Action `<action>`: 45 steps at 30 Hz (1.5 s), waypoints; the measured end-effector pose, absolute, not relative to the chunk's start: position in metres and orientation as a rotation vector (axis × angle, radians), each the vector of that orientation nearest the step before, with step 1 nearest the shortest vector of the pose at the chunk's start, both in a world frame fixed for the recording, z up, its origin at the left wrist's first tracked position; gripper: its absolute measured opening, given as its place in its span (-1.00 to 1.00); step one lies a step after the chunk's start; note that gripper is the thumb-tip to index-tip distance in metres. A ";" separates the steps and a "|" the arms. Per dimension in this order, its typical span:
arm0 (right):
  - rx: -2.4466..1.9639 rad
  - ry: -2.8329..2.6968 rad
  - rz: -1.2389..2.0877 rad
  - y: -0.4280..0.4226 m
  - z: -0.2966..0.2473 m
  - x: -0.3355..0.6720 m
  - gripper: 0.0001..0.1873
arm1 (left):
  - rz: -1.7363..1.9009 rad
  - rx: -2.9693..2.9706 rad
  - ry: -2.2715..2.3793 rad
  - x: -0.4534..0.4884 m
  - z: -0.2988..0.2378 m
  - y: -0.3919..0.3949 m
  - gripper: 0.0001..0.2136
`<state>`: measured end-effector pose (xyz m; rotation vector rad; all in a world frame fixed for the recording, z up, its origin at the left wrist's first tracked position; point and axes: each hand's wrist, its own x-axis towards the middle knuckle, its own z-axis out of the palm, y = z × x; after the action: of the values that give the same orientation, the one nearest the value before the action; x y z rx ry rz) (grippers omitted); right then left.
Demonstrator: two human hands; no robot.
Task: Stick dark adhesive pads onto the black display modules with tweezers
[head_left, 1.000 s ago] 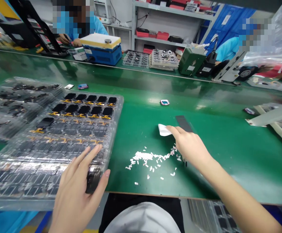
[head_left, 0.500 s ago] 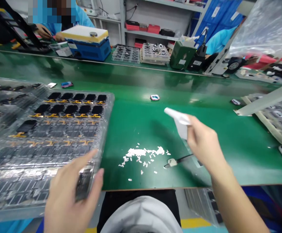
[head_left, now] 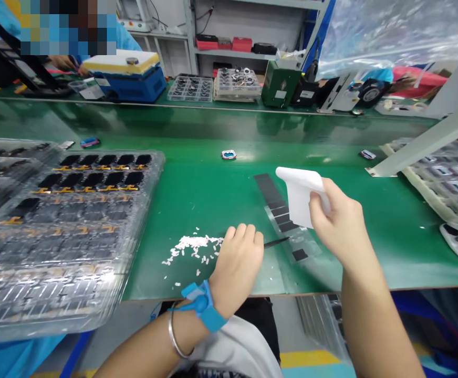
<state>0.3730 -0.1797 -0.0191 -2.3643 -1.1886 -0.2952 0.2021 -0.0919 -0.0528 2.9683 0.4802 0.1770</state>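
White paper [head_left: 300,197] (curled) in right grip [head_left: 337,223]

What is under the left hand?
White scraps run up to the left hand on one side; a slim dark tool sticks out opposite. Whatever lies directly beneath is covered.

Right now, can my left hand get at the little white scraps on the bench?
Probably yes: your left hand is at the right-hand end of the white scraps, with nothing visible in between. A dark tool shows beside that hand; whether the hand grips it, I can't tell.
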 end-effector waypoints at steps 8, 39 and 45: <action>-2.692 -1.592 -0.152 -0.160 -0.025 0.323 -0.66 | 0.738 2.214 1.024 0.124 -0.032 -0.036 -0.92; -2.663 -1.942 0.268 -0.073 -0.022 0.159 -0.59 | 1.155 1.454 1.050 0.031 -0.052 -0.004 -0.86; -2.909 -1.707 0.037 -0.093 -0.004 0.217 -0.60 | 1.094 1.444 1.065 0.030 -0.048 -0.005 -0.89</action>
<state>0.2168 -0.0929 -0.0044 -2.9094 -1.7075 0.0369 0.0295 -0.0049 -0.0485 1.4435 1.0648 1.0937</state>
